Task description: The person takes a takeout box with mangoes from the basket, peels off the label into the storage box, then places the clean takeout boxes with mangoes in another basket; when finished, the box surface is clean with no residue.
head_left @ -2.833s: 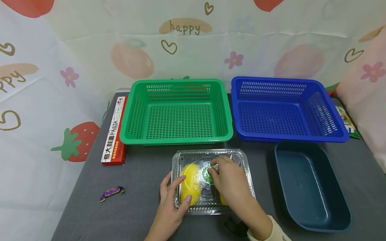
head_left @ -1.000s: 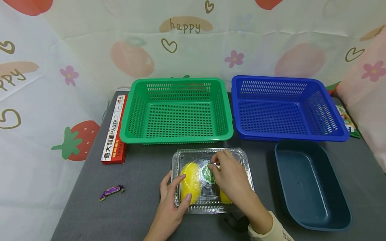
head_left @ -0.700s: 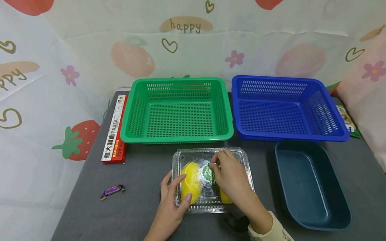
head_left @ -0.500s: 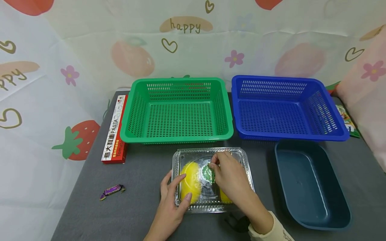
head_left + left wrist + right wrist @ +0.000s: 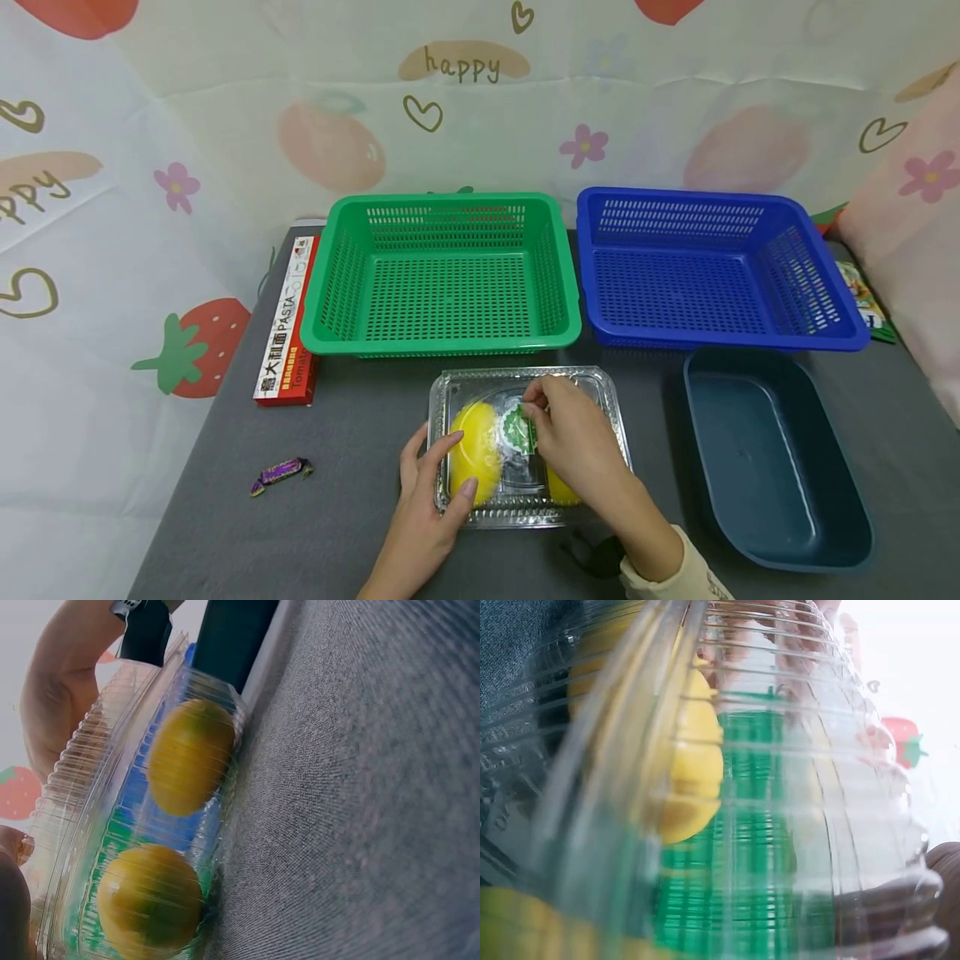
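A clear plastic clamshell box (image 5: 517, 518) lies on the grey table in the head view, with yellow fruits (image 5: 474, 454) inside. My left hand (image 5: 423, 508) rests on its front left corner, index finger and thumb on the lid, the other fingers along the side. My right hand (image 5: 581, 437) is over the lid, thumb and index finger pinching the edge of a green and white sticker (image 5: 516, 429). Part of the sticker is hidden by that hand. Two yellow fruits (image 5: 191, 757) show through the box wall in the left wrist view; the right wrist view is blurred.
Behind the box stand a green basket (image 5: 442, 346) and a blue basket (image 5: 720, 340). A dark blue-grey tub (image 5: 780, 558) is at right. At left lie a pasta box (image 5: 285, 333) and a purple wrapped candy (image 5: 281, 472). A colourful packet (image 5: 862, 300) lies beyond the blue basket.
My right hand has shifted slightly over the lid and still pinches at the sticker, more of which now shows. My left hand and the box have stayed about where they were.
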### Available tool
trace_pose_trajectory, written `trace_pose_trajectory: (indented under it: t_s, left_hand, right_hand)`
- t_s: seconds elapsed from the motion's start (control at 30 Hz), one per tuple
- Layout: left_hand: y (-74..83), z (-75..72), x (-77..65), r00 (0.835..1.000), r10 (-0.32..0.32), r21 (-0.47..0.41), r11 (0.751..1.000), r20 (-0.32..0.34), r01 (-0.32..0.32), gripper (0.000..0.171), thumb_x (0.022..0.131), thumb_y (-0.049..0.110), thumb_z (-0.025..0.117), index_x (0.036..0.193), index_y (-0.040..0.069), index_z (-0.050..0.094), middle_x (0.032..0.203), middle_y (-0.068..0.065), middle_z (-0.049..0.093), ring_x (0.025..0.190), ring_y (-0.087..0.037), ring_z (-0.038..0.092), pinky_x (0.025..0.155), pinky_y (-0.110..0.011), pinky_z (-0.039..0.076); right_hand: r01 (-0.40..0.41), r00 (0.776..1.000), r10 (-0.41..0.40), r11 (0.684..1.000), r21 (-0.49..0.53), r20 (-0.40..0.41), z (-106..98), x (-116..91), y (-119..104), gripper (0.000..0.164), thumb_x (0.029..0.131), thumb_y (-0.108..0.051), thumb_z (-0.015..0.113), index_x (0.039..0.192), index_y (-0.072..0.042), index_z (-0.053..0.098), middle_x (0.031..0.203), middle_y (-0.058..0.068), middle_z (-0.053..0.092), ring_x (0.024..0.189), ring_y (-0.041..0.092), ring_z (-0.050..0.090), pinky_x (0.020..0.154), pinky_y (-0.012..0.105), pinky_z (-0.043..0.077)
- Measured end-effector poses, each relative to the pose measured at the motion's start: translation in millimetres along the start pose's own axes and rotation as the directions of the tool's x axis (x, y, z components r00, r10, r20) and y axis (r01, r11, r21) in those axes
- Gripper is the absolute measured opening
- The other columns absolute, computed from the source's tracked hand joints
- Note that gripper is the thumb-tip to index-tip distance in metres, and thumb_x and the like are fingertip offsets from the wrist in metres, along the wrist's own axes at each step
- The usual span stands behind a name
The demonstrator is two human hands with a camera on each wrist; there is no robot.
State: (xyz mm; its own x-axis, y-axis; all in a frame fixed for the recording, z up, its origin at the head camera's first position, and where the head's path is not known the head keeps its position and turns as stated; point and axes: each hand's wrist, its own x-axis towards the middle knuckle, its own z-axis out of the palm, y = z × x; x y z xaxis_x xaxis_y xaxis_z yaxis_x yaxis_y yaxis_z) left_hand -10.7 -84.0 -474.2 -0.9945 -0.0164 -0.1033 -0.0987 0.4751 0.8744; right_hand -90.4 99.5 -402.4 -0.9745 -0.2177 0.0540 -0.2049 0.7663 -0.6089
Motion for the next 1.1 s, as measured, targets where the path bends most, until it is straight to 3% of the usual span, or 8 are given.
trace_pose_trajectory:
  t_s: [0.33,0.87,1.1]
  left_hand:
    - [-1.3,0.9,-0.4,1.0,0.027,0.005,1.0,-0.004,-0.027,0.047,0.095,0.041,0.057,0.138,0.04,0.039,0.155,-0.008,0.008,0.133,-0.045,0.032,0.092,-0.066,0.037]
    - [0.6,1.3,-1.4,1.0,0.016,0.026,1.0,-0.014,-0.015,0.048,0.094,0.044,0.057,0.138,0.043,0.038,0.155,-0.008,0.01,0.13,-0.045,0.036,0.09,-0.065,0.039]
    - [0.9,0.1,-0.8,1.0,0.013,0.013,1.0,-0.001,-0.013,0.049,0.095,0.043,0.057,0.14,0.042,0.037,0.156,-0.01,0.008,0.134,-0.046,0.032,0.092,-0.066,0.037]
  right_hand:
    - [0.02,1.0,-0.02,1.0,-0.015,0.0,-1.8,-1.0,-0.5,0.008,0.09,-0.003,0.064,0.088,-0.009,0.06,0.083,0.001,0.056,0.071,0.013,0.048,0.063,0.028,0.045]
    - [0.063,0.998,-0.063,0.998,0.015,0.01,-9.3,-6.1,-2.2,0.006,0.092,-0.002,0.06,0.092,-0.009,0.059,0.086,-0.001,0.055,0.074,0.012,0.048,0.068,0.027,0.047]
    - [0.093,0.996,-0.093,0.996,0.011,-0.006,-14.3,-10.4,-3.0,0.007,0.093,-0.002,0.059,0.092,-0.009,0.058,0.086,-0.001,0.054,0.074,0.011,0.047,0.066,0.027,0.046]
